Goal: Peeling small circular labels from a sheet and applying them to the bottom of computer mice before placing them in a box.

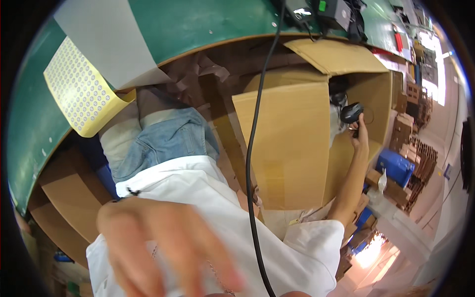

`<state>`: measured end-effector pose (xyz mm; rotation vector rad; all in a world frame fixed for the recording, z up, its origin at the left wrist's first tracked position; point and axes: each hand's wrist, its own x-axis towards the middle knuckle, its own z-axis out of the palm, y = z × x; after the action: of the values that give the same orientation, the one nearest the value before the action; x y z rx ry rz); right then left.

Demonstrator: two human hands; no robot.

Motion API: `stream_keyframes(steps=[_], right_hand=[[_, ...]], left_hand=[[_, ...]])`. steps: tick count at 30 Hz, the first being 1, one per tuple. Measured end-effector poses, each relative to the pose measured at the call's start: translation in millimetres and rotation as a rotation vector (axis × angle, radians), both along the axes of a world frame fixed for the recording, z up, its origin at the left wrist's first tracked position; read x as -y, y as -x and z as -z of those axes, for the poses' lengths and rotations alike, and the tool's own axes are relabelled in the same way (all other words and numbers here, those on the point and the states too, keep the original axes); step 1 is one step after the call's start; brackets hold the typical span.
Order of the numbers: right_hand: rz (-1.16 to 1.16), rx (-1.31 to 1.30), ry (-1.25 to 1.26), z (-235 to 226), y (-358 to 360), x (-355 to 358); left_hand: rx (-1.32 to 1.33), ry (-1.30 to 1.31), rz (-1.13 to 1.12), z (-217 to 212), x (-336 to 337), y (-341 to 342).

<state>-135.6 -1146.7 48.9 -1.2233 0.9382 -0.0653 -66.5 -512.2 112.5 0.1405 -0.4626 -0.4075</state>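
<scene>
My right hand (359, 133) reaches into an open cardboard box (292, 148) on the right. Its fingers are closed on a rounded, glossy black computer mouse (352, 113), held just inside the opening. More dark items (338, 89) and clear plastic wrap (336, 119) lie behind it in the box, partly hidden by the flap. Close to the camera, my left hand (163, 232) hangs in front of my white shirt, blurred. Its fingers are spread and bent downward, and nothing shows in them.
A green worktable (198, 22) curves along the top, with a yellow-edged sheet of small round stickers (81, 91) and a grey sheet (106, 39) overhanging its edge. Black devices (331, 12) stand on it. A black cable (255, 123) crosses the view. Cardboard (74, 188) stands at left.
</scene>
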Motion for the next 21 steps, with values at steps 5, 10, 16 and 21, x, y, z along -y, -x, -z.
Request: stream_keyframes(steps=[5, 10, 16, 21], right_hand=[[-0.072, -0.078, 0.129, 64.2, -59.4, -45.1], [-0.060, -0.139, 0.259, 61.4, -68.9, -62.7], [0.028, -0.202, 0.442, 63.2, -80.5, -86.7], [0.052, -0.206, 0.598, 60.9, -88.7, -99.0]], left_hand=[[-0.191, 0.031, 0.011, -17.9, 38.1, -2.7], [-0.316, 0.148, 0.043, -5.4, 57.7, -9.1], [-0.047, 0.113, 0.099, 10.9, 67.2, -16.6], [-0.021, 0.120, 0.089, 29.5, 75.0, -24.7]])
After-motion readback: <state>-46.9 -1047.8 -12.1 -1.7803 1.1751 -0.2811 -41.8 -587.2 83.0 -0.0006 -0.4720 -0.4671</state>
